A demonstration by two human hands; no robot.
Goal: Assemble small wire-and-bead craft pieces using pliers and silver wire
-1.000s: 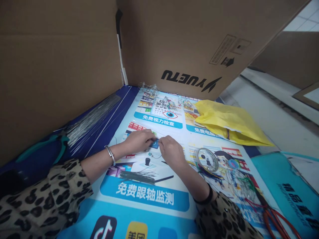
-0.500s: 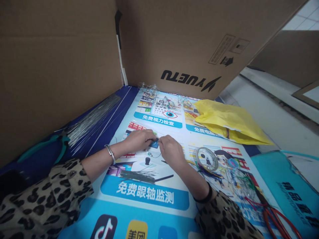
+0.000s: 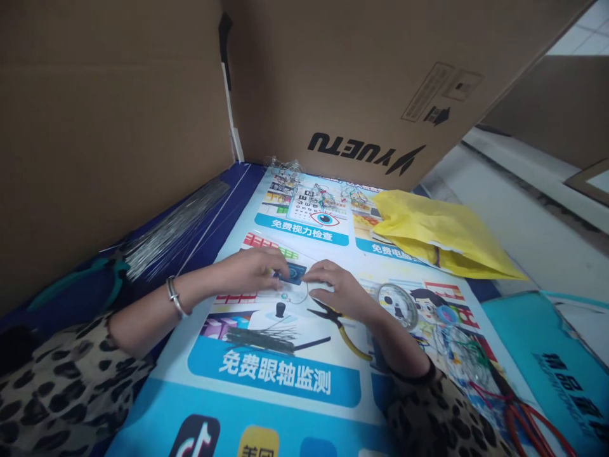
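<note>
A thin wire loop with small beads (image 3: 285,297) lies between my two hands, just above the printed sheet. My left hand (image 3: 254,271) has its fingertips pinched together at the loop's left side. What exactly sits in that pinch is too small to make out. At the loop's right end, my right hand (image 3: 339,287) has its thumb and fingers bent around the wire. Yellow-handled pliers (image 3: 345,329) lie under my right wrist, jaws pointing left. Nearer to me, a bundle of short dark wires (image 3: 261,338) rests on the sheet.
Long silvery wires (image 3: 176,228) and teal-handled pliers (image 3: 114,285) lie at left. Cardboard walls (image 3: 333,76) stand behind. To the right are a yellow bag (image 3: 442,231), a clear wire spool (image 3: 398,304), tangled beaded wires (image 3: 464,346), red-handled scissors (image 3: 523,412) and a teal packet (image 3: 547,362).
My left hand has moved left and my right hand slightly right, so the gap between them is wider. The yellow-handled pliers, earlier hidden by my right arm, now show.
</note>
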